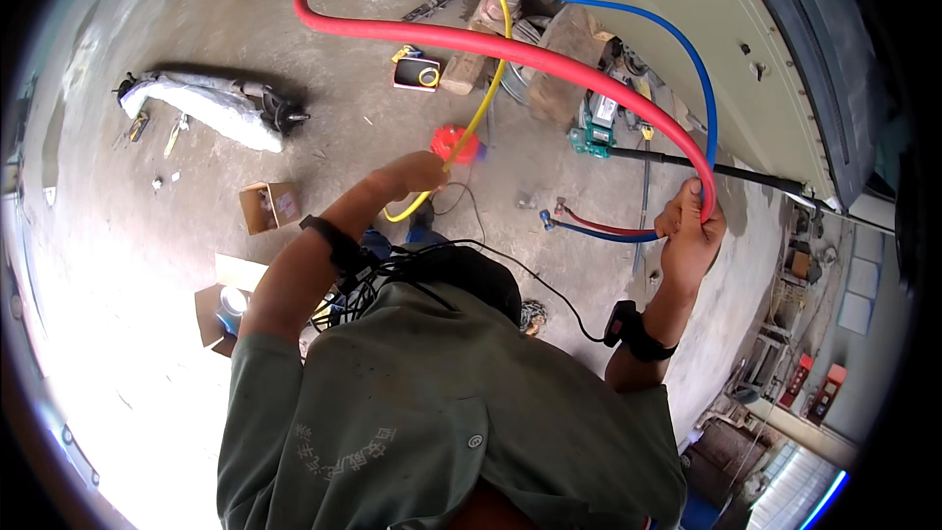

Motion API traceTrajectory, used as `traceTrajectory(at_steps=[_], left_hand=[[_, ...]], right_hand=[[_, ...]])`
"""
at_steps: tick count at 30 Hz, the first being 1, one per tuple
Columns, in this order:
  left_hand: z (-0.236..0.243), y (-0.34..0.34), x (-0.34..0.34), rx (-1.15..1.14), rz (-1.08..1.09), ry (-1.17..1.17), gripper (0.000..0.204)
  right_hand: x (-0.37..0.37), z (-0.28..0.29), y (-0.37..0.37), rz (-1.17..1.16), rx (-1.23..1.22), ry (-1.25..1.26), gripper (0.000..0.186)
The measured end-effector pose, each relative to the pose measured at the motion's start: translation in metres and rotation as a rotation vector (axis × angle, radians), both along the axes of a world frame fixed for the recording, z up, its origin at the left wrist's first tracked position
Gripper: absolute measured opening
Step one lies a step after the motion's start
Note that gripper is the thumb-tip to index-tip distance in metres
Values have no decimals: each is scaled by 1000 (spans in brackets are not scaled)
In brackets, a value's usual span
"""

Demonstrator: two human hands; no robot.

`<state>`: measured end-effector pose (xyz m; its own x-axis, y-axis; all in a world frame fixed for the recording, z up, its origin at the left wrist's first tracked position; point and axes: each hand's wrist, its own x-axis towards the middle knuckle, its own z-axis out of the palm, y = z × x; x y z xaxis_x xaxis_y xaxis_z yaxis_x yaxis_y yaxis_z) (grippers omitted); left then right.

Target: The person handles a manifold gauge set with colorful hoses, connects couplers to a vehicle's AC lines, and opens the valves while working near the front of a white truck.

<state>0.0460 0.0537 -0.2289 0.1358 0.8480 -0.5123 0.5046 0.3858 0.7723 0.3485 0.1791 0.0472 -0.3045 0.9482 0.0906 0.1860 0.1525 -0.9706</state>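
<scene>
My right hand (692,226) is closed round a thick red hose (549,59) and a thinner blue hose (687,34), which arch down to it from above. Past that fist, the two hose ends run to the left, tipped with a blue fitting (547,221) and a reddish metal fitting (560,206). My left hand (422,173) grips a yellow hose (498,74) near its lower part, and its free end curls below the hand. Just beyond the left hand is a bright red round object (456,143), partly covered by the hand and hose.
At the right looms a pale green vehicle panel (677,0), with a green jack (594,132) and its dark handle (726,169) below. Wooden blocks (569,54) lie beside it. On the floor are a wrapped axle-like shaft (211,108) and cardboard boxes (267,208). A black cable (535,275) joins my wrist strap.
</scene>
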Motion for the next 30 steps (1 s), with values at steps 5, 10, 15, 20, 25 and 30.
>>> traceTrajectory(at_steps=[5, 10, 15, 20, 25, 30], left_hand=[[-59, 28, 28, 127, -309, 151, 36], [-58, 53, 78, -3, -425, 79, 31], [-74, 56, 121, 146, -276, -321, 32], [-37, 59, 138, -252, -117, -414, 37], [-5, 45, 128, -232, -67, -472, 39], [37, 47, 121, -172, -137, -448, 40]], right_hand=[[12, 19, -28, -54, 26, -31, 19], [36, 20, -48, 0, -28, -96, 20], [49, 21, -66, 73, -74, -103, 23], [63, 10, -60, -132, -136, -99, 22], [69, -29, -12, -172, -198, -44, 26], [36, -92, -21, 217, 16, -318, 9]])
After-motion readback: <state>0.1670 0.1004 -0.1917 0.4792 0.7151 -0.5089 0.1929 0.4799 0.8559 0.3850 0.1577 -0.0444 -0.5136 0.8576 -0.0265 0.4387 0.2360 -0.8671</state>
